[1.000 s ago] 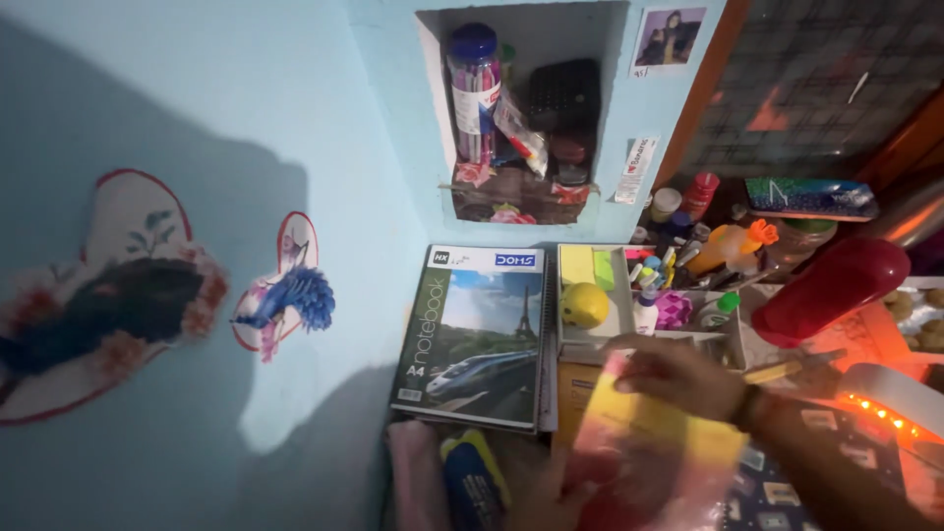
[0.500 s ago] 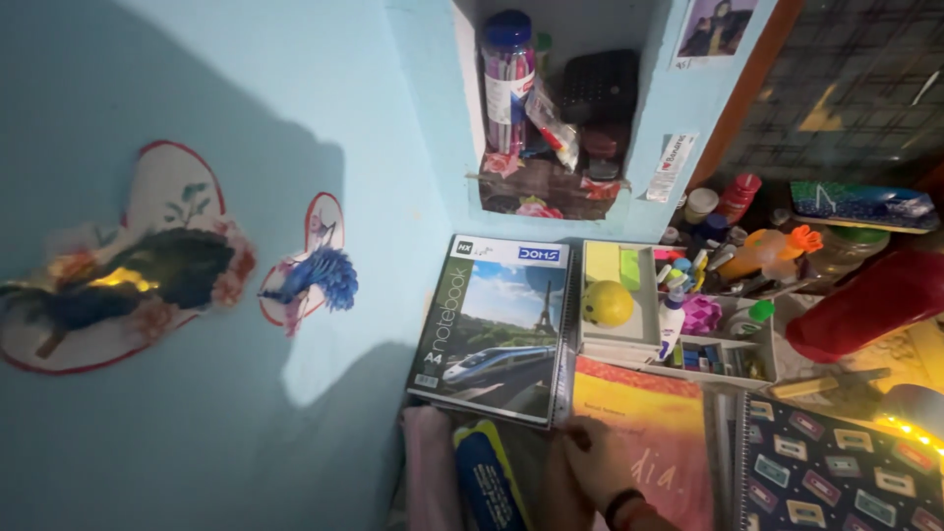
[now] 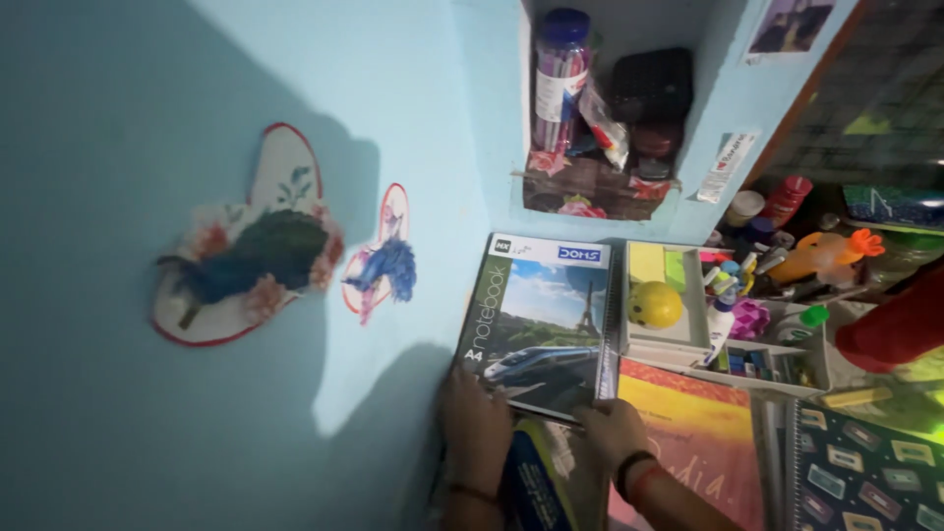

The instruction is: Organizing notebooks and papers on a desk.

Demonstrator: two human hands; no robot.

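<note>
1. Left hand (image 3: 474, 425): fingers curled on the notebook's (image 3: 546, 324) near-left corner.
2. Right hand (image 3: 612, 433): fingers pinching its near-right corner at the spiral.
3. Notebook: flat, long axis running away from both hands; neither nearer.
4. Yellow book (image 3: 693, 433): just right of right hand.

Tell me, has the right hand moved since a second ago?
Yes. The right hand has come off the yellow and pink book near the white organiser tray, moving left to the near edge of the spiral notebook.
</note>
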